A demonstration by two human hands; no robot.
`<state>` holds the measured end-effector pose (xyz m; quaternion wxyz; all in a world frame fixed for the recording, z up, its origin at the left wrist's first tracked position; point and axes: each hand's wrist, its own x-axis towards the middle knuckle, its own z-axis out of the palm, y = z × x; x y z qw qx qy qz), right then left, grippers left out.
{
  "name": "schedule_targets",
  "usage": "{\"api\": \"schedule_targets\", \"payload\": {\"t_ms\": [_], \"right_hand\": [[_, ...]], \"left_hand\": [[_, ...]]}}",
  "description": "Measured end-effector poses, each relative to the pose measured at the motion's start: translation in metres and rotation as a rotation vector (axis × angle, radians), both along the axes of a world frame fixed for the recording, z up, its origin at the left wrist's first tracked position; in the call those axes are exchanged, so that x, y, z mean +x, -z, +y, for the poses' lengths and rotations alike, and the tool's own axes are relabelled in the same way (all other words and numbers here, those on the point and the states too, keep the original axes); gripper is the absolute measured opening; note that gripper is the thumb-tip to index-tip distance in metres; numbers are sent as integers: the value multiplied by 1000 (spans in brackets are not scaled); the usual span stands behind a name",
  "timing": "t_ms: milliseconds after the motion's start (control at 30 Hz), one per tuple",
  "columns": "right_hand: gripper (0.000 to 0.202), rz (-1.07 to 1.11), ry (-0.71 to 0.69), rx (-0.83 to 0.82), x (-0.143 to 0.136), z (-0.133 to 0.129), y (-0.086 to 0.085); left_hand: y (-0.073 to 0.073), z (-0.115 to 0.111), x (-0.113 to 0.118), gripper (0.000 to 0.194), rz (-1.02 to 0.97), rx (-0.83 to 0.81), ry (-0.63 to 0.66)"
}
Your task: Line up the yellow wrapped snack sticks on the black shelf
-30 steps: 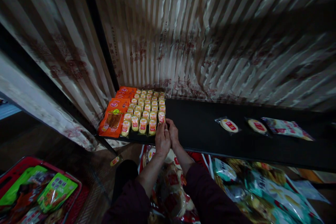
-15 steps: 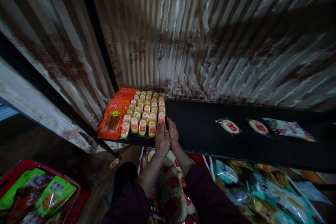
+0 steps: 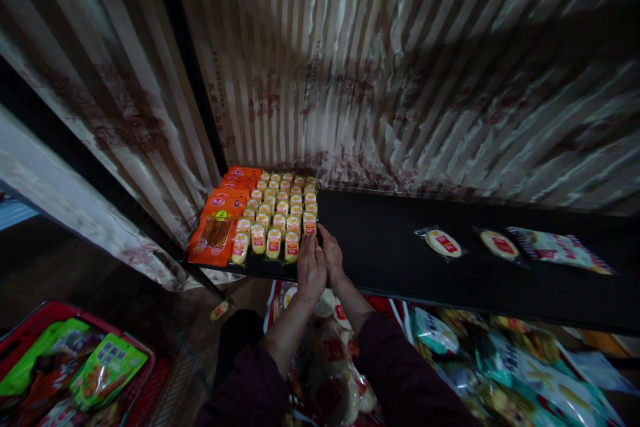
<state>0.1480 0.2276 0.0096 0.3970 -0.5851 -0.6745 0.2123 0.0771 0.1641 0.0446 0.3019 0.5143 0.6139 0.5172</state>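
Your left hand [image 3: 311,268] and right hand [image 3: 331,255] sit pressed side by side at the front edge of the black shelf [image 3: 390,247], just at the right end of the rows of small yellow snack packs [image 3: 277,217]. Your fingers [image 3: 320,233] point toward the nearest pack [image 3: 309,223] in the right-hand row and seem to touch it, but it is too dim to tell whether either hand has closed on anything. The packs lie flat in neat rows, tight against one another. Left of them, touching the rows, a stack of orange snack bags [image 3: 219,227] lies against the shelf's end. Well to the right on the same shelf lie two round wrapped cakes [image 3: 443,243] and a striped packet [image 3: 560,248]. Below the shelf sit more wrapped goods [image 3: 500,367], and a red basket [image 3: 145,380] with green packets stands at lower left.
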Motion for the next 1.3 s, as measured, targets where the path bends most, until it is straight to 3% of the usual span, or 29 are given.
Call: {"api": "schedule_targets", "payload": {"t_ms": [167,833,1100,1300], "right_hand": [[46,38,-14,6,0,-1,2],[41,163,-87,27,5,-2,7],[45,58,-61,39,3,-3,10],[51,-9,-74,27,2,-3,3]], "left_hand": [[1,1,1,45,-51,16,-11],[3,2,2,47,54,31,-14],[5,1,-1,48,115,36,10],[6,3,-1,49,168,25,6]]}}
